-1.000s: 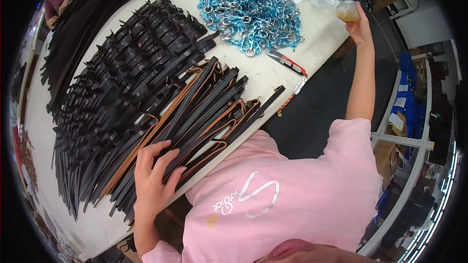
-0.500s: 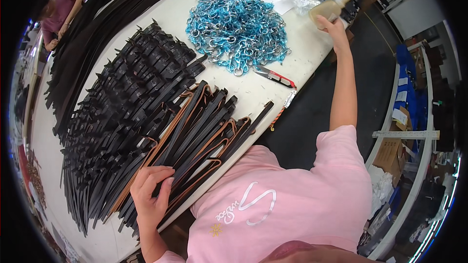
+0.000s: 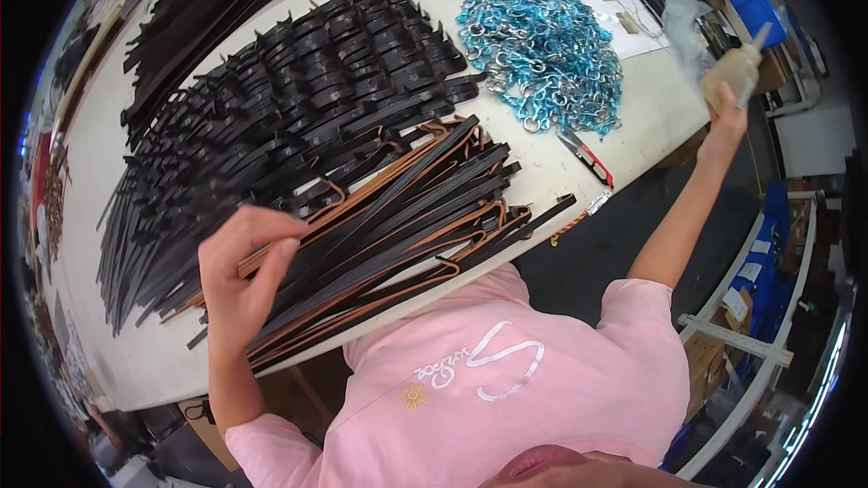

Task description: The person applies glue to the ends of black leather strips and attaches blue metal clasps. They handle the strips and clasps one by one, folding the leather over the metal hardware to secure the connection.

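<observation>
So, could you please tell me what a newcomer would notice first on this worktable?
Probably the heap of bright blue metal clasps at the table's far right, vivid against the pale top. Next, the broad spread of black leather straps covering the middle, with the left hand resting on the nearer brown-edged straps. The right hand holds up a small tan squeeze bottle beyond the table's edge.

Left hand (image 3: 237, 282) lies low, fingers (image 3: 271, 262) spread and curled; right arm stretched far out, right hand (image 3: 723, 122) clenched.
</observation>
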A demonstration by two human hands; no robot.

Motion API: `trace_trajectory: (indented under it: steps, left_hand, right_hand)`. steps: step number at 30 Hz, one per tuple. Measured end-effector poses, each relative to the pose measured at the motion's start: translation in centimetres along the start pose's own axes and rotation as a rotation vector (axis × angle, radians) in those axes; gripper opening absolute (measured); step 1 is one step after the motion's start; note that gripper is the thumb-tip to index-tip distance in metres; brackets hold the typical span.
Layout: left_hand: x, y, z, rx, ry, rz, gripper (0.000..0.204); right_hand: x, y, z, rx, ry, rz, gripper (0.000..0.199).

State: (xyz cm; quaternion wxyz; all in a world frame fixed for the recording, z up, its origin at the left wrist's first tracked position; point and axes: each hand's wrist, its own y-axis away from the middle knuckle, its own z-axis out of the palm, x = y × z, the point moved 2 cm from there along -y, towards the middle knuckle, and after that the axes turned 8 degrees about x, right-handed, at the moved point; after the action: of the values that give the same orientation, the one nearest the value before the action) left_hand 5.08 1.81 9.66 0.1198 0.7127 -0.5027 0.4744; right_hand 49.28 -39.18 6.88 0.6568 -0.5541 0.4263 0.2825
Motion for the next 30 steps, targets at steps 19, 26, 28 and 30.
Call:
trace_trajectory:
  steps: [19, 26, 28, 30]
  left_hand:
    - [-5.8, 0.8, -3.0, 0.308, 0.834, -0.362, 0.035]
    - [-8.2, 2.5, -7.0, 0.406, 1.366, -0.247, 0.047]
    - [-8.5, 2.6, -7.3, 0.429, 1.259, -0.281, 0.047]
    - [-8.5, 2.7, -7.0, 0.465, 1.219, -0.349, 0.046]
  right_hand:
    - [-21.1, 33.1, 21.4, -1.616, -0.616, 0.464, 0.077]
    - [-21.3, 32.8, 21.5, -1.609, -0.621, 0.301, 0.080]
    - [-21.9, 32.8, 21.4, -1.712, -0.515, 0.124, 0.077]
    - [-22.0, 33.3, 21.7, -1.719, -0.472, 0.159, 0.073]
